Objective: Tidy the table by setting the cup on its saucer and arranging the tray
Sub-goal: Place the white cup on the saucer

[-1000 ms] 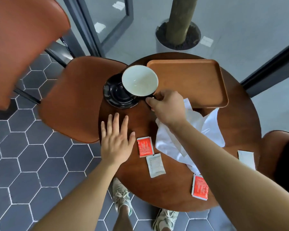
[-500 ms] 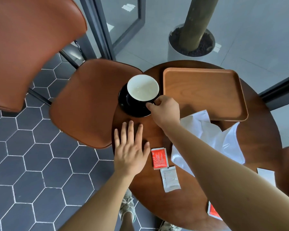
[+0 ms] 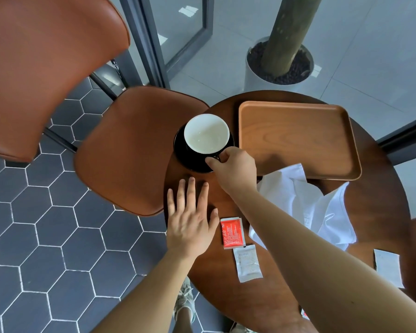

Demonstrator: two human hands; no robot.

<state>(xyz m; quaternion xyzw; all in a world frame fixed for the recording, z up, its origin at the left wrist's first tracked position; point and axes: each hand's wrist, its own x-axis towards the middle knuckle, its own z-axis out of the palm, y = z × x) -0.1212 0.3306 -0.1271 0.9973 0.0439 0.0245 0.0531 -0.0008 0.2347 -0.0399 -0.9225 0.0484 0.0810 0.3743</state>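
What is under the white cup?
A black saucer sits under the cup. Only its rim shows; the cup hides its middle, and the right hand covers one edge.

Now centred over the black saucer (image 3: 194,162) instead of hanging off its right edge a second ago: the white cup (image 3: 206,133), carried leftward by the right hand (image 3: 234,168) pinching its handle. Shifted slightly forward on the bench (image 3: 360,212): the flat left hand (image 3: 190,224)

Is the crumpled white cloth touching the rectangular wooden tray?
Touching. The head view shows the crumpled white cloth with its upper corner lapping over the near rim of the rectangular wooden tray.
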